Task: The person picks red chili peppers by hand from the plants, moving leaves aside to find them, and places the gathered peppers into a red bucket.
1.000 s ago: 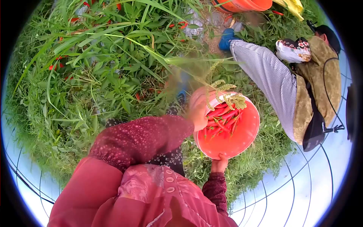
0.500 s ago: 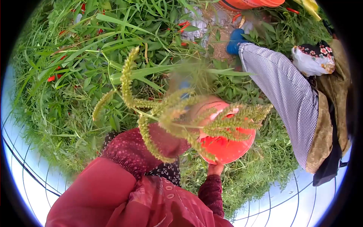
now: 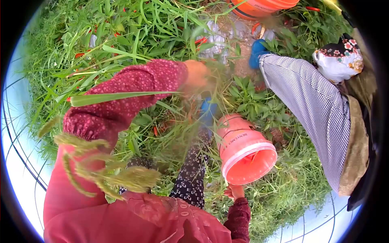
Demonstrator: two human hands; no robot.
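Orange bucket hangs low right over the grass, tilted, long axis running up-left, mouth toward the camera. Right hand pinches its near rim. Left hand, farther off up-left, is closed on blurred grass stalks.

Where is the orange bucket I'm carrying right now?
In the head view the orange bucket sits right of centre, held at its rim by the right hand, beside the patterned trouser leg and just left of a co-worker's checked sleeve.
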